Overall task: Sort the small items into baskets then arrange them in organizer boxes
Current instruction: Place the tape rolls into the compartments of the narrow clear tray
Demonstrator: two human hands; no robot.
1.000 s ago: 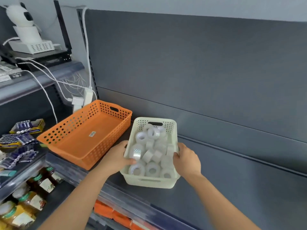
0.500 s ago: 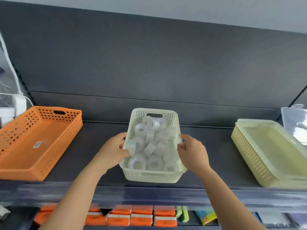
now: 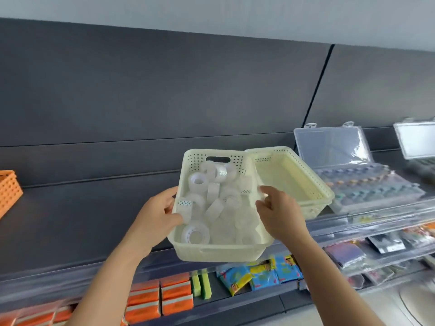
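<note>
The left hand grips the left rim of one cream basket, its thumb hooked over the edge and lying against a roll inside. The right hand grips the opposite rim with curled fingers. Between the two hands the basket holds clear tape rolls, more than a dozen; those nearer the right hand are too blurred to count exactly. The basket is thin moulded plastic, rectangular with rounded corners. Its far wall is pierced with small holes and has one slot handle. Its near end juts out past the front edge of the shelf, and whether it rests on the shelf cannot be told.

Just beyond the right hand lies a second cream basket of the same perforated make. Farther out to that hand's right are two clear organizer boxes, the nearer one with its lid upright and rows of small coloured items inside, the farther one cut off by the edge of view. Well out from the left hand sits one orange basket.

The shelf is smooth dark grey, backed by a grey panel. Below the hands, a lower shelf carries orange packs, two green blocks and blue-and-yellow packets.
</note>
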